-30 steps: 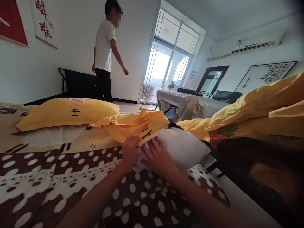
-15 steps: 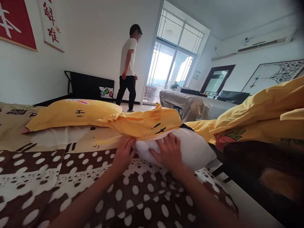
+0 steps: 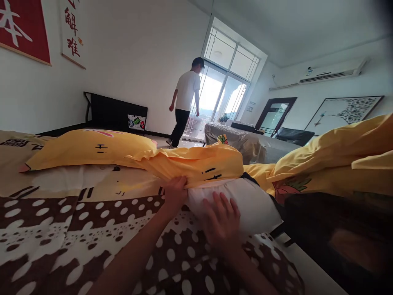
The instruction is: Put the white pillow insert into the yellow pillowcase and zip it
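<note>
A white pillow (image 3: 254, 205) lies on the bed with a yellow pillowcase (image 3: 196, 164) bunched over its far end. My left hand (image 3: 174, 191) is closed on the open edge of the yellow pillowcase at the pillow's left corner. My right hand (image 3: 221, 219) lies flat with spread fingers on the bare white pillow, pressing its near end. A second pillow in a yellow case (image 3: 89, 147) rests further left on the bed.
The bed has a brown sheet with white dots (image 3: 61, 237). A yellow duvet (image 3: 334, 159) is heaped at the right. A person in a white shirt (image 3: 184, 104) walks toward the glass balcony door (image 3: 215, 98). A covered sofa (image 3: 245, 141) stands beyond the bed.
My right hand slid back down the white pillow and flattened. My left hand still grips the pillowcase edge, which has come further over the pillow. The other person walked right toward the door.
</note>
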A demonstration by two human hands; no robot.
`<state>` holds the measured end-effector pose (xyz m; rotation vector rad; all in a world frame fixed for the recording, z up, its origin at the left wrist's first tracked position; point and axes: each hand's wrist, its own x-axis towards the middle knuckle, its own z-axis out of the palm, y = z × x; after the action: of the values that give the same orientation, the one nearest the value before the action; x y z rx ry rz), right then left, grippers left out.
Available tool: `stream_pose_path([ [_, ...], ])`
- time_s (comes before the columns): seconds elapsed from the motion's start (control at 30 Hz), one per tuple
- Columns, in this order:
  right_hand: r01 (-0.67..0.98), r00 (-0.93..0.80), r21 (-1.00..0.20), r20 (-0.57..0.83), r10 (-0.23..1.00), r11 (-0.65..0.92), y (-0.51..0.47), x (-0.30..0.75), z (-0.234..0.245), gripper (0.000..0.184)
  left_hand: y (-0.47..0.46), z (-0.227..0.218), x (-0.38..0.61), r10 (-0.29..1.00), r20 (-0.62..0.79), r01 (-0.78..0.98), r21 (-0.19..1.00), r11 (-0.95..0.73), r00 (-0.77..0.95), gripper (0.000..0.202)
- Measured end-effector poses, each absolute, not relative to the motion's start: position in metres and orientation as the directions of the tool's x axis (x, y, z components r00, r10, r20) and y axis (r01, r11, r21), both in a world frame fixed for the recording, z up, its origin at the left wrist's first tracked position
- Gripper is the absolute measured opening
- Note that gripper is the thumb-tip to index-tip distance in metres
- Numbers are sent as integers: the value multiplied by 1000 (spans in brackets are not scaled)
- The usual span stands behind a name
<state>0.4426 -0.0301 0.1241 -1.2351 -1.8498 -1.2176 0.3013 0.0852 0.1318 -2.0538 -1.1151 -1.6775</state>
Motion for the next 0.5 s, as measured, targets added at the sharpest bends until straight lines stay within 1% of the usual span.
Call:
stream_pose_path([
  [0.07,932,-361,343,847,390,117,-28,442,112,43,82,132,303,398,917,719,251,-648,38,19],
  [0.13,927,-364,360,809,462,100,-18,443,109,45,78,130,304,386,920,734,214,-645,71,19],
  [0.2,917,-381,381,757,531,115,-5,444,112,45,74,124,305,363,923,742,153,-652,128,20],
  [0.3,911,-394,381,694,603,157,14,447,117,36,67,110,305,314,912,730,24,-683,263,20],
  [0.4,887,-457,382,644,614,259,24,448,116,27,62,96,301,285,875,711,-92,-697,392,20],
  [0.5,820,-571,377,598,563,432,14,447,115,28,59,89,286,327,831,733,-134,-667,450,18],
])
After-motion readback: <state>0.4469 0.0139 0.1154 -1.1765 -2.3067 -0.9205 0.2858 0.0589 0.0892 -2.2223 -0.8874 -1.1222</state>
